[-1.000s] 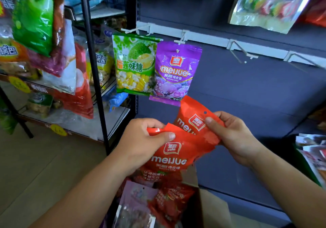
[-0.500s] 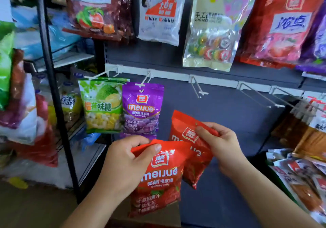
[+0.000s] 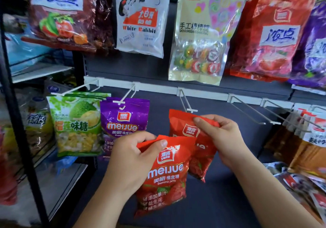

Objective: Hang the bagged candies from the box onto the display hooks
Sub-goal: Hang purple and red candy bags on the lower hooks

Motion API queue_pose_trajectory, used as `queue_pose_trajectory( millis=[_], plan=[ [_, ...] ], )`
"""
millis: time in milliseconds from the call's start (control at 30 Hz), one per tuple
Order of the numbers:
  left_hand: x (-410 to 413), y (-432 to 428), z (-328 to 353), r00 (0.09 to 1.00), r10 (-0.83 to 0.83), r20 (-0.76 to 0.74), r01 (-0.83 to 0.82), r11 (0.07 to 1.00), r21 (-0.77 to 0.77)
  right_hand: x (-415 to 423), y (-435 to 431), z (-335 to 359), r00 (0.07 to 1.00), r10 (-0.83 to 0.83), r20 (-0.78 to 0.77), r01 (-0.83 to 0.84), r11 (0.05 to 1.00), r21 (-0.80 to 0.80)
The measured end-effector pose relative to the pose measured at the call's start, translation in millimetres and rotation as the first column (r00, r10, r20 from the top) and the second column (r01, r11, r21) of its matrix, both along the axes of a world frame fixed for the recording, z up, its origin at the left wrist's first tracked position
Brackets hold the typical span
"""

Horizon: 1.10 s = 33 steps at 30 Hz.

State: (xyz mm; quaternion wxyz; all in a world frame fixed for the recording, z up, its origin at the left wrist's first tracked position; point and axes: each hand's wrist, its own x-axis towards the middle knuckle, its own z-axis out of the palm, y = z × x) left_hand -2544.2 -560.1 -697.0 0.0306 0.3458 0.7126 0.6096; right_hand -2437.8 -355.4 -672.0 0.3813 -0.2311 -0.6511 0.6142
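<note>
Your left hand [image 3: 130, 159] gripped the nearer red candy bag [image 3: 164, 174] by its top corner, fingers [image 3: 139, 137] curled round it, while your right hand [image 3: 224, 139] pinched the top of the second red bag [image 3: 185, 127], held just under the tip of a display hook [image 3: 185, 102], right of the hanging purple bag [image 3: 123, 122].

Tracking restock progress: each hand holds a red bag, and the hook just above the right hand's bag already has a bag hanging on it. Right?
Not quite. The head view shows that hook bare; no bag hangs on it. The rest holds: the left hand grips the front red bag, the right hand pinches the rear red bag.
</note>
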Motion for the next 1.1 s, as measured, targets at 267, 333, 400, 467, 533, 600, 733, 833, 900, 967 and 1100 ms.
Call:
queue_pose_trajectory(
  millis=[267,333,400,467,533,600,733,833,900,967,1100],
  plan=[
    [-6,11,0,0.998,0.050,-0.032,-0.049,0.998,0.036,-21,3,1,0.999,0.018,-0.043,-0.021,0.999,-0.049],
    [-7,11,-2,0.998,0.053,-0.026,-0.052,0.998,0.046,-25,5,1,0.999,0.028,-0.028,-0.031,0.996,-0.083],
    [-6,11,-5,0.998,0.061,-0.029,-0.059,0.997,0.041,-26,9,2,0.998,0.059,0.001,-0.059,0.990,-0.125],
    [-6,10,-8,0.997,0.065,-0.029,-0.064,0.997,0.032,-25,13,4,0.996,0.078,0.034,-0.072,0.986,-0.152],
    [-7,11,-10,0.998,0.060,-0.023,-0.059,0.998,0.029,-24,16,6,0.996,0.068,0.060,-0.059,0.987,-0.146],
    [-7,11,-11,0.999,0.049,-0.012,-0.049,0.999,0.024,-26,16,7,0.997,0.050,0.065,-0.041,0.991,-0.127],
    [-4,11,-14,0.999,0.042,-0.006,-0.042,0.999,0.007,-31,16,8,0.996,0.050,0.069,-0.045,0.997,-0.068],
    [-4,9,-17,0.999,0.047,-0.008,-0.047,0.999,0.000,-34,19,6,0.998,0.059,0.034,-0.055,0.994,-0.096],
    [-5,7,-17,0.999,0.047,0.002,-0.047,0.999,0.002,-40,19,1,1.000,0.017,0.023,-0.015,0.996,-0.091],
    [-6,6,-18,0.999,0.042,-0.009,-0.042,0.999,-0.002,-47,22,-7,0.996,-0.078,0.041,0.079,0.996,-0.042],
    [-10,3,-18,1.000,0.022,-0.007,-0.022,1.000,-0.017,-50,34,-21,0.943,-0.320,0.090,0.300,0.936,0.181]
  ],
)
